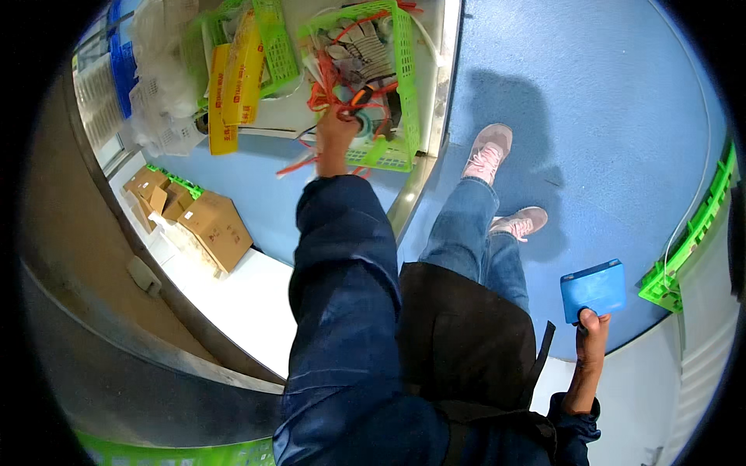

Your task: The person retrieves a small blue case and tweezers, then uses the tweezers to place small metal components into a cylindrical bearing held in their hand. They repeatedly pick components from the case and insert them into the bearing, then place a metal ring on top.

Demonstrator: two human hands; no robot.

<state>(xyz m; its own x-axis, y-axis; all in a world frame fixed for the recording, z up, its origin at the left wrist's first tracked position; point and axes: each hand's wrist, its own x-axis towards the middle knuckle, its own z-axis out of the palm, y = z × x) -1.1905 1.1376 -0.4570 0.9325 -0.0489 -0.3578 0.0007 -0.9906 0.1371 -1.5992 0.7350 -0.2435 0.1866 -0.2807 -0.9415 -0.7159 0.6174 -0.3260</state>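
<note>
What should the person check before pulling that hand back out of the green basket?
1. Left hand has a firm hold on the black and orange tool: cannot tell, the fingers hide the grip.
2. Orange cords are free of the hand: not ok, they lie tangled right around it and some hang over the basket's edge.
3. Green basket sits steady on the shelf: ok, it rests flat, though close to the shelf's edge.
4. Right hand holds the blue box safely: ok, fingers grip its lower edge.
5. Floor near the feet is free to step on: ok.
</note>
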